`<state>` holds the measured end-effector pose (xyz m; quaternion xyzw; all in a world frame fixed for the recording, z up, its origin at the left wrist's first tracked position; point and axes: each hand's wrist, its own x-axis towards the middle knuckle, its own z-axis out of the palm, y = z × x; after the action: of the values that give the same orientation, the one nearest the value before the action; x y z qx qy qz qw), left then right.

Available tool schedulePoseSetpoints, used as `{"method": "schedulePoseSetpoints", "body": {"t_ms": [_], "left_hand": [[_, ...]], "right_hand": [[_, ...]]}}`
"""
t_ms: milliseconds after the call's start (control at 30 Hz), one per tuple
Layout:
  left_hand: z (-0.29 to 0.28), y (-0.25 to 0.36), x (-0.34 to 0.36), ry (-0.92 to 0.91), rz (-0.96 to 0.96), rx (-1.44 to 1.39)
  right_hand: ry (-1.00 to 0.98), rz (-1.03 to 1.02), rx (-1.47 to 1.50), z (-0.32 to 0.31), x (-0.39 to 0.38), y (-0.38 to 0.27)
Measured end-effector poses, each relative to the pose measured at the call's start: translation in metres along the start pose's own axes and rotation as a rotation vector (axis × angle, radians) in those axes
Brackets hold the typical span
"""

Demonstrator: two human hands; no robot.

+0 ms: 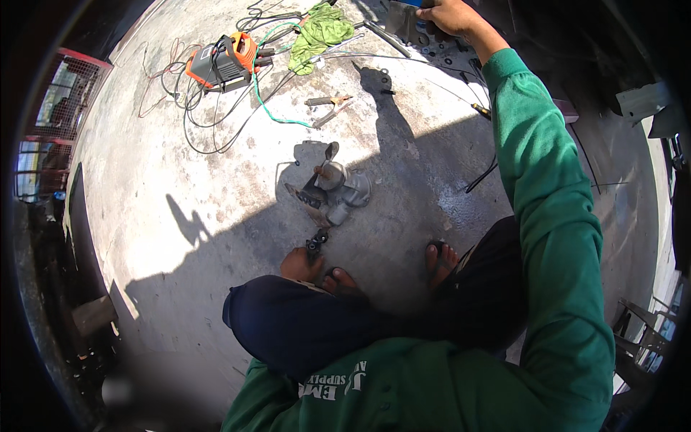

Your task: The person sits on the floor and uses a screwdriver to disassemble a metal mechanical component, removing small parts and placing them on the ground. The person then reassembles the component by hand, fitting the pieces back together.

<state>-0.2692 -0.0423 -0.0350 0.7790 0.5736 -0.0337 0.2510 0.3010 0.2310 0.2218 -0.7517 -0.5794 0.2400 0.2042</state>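
My left hand (302,266), low in the middle beside my foot, is closed round a small dark metal part (315,243). Just beyond it a grey cast-metal assembly (347,196) with a round body and flat blade-like pieces rests on the concrete floor. My right arm stretches far forward, and my right hand (450,17) is at the top edge of the view. Its fingers are beside a grey metal piece (403,21) and something blue; the edge of the picture cuts them off, so their grip is unclear.
An orange and grey welding machine (229,63) with tangled cables stands at the far left. Near it lie a green cloth (322,34) and a clamp (331,108). Several small rings and a screwdriver (481,110) lie at the far right. My sandalled feet (440,261) flank the near floor.
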Motion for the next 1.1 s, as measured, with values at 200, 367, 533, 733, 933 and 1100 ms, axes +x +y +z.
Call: {"method": "schedulePoseSetpoints", "body": {"t_ms": [200,367,533,733,933,1100], "left_hand": [[0.012,0.030,0.004,-0.067,-0.113,0.010],[-0.004,0.035,-0.004,-0.196,-0.306,-0.024],[-0.019,0.081,-0.016,-0.073,-0.277,-0.098],[0.011,0.082,0.004,-0.024,0.160,-0.132],[0.009,0.080,0.000,-0.002,0.140,-0.045],[0.001,0.073,-0.002,-0.068,0.105,0.062]], "right_hand": [[-0.384,0.112,-0.016,0.035,-0.019,0.075],[-0.478,0.154,-0.257,0.076,-0.013,0.096],[-0.513,0.179,-0.086,0.084,0.001,0.122],[-0.523,0.127,-0.047,0.109,0.013,0.129],[-0.482,-0.207,-0.228,0.114,0.019,0.116],[-0.613,0.003,-0.031,0.097,0.000,0.089]]}}
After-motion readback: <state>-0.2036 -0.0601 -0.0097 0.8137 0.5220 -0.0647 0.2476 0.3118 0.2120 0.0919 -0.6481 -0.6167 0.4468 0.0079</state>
